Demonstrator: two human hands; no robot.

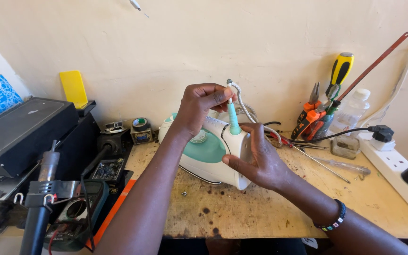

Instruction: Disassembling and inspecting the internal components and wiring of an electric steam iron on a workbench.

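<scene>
On the worn wooden workbench point(242, 208) stood a white and teal clothes iron point(208, 151), tipped so that its rear end faced the camera. The left hand point(199, 106) reached over the top of the iron and pinched the braided power cord point(244, 106) between thumb and fingertips, just above the teal cord sleeve point(233, 120) that rose from the heel of the iron. The right hand point(260, 158) was closed around the white rear housing, thumb across the near face and fingers wrapped behind; a beaded bracelet point(332, 222) circled that wrist. Behind the iron, against the cream wall, a holder kept pliers point(310, 113) and a yellow-handled screwdriver point(340, 71), with a clear plastic bottle point(352, 113) beside it. A white power strip point(393, 165) lay along the right edge, a black plug point(381, 133) seated in it. At the left sat a multimeter point(74, 212) and a roll of black tape point(140, 124).
</scene>
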